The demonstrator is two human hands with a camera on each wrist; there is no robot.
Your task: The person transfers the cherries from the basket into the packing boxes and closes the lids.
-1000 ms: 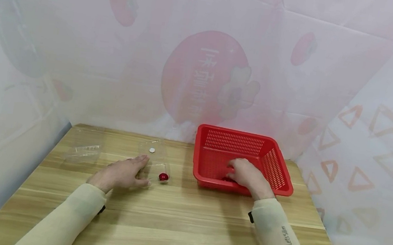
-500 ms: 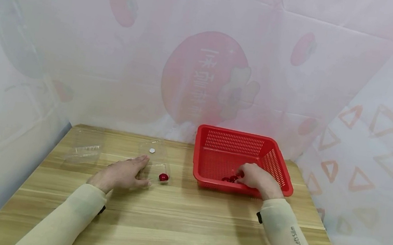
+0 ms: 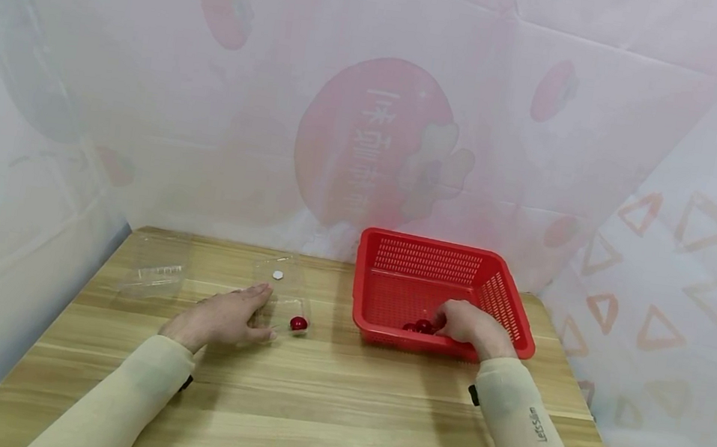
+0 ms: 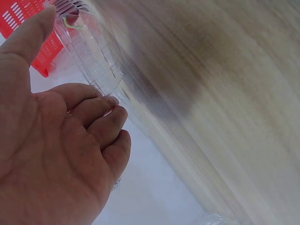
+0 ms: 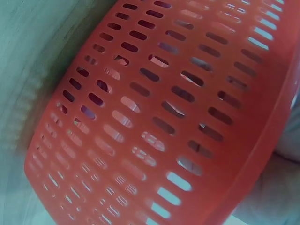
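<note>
My left hand [image 3: 220, 318] rests against the left side of a small clear plastic box [image 3: 284, 309], fingers and thumb spread along it. The box's lid is folded back, with a white sticker [image 3: 278, 275] on it. One dark red cherry [image 3: 298, 324] lies in the box's front right corner; its green stem shows in the left wrist view. My right hand [image 3: 473, 326] reaches into a red slotted basket [image 3: 361, 284], bent fingers beside several cherries [image 3: 423, 326] near the front wall. The basket wall hides those fingertips, so a grip cannot be made out.
Another clear plastic box [image 3: 155, 271] stands at the table's back left. The wooden table [image 3: 305, 420] meets a printed white curtain [image 3: 241, 185] behind and at both sides. The basket's front rim [image 3: 398, 333] rises between the cherries and the near table.
My right hand has moved right inside the basket, uncovering cherries; in the last half second these shifted slightly left. My left hand and the clear box stay where they were.
</note>
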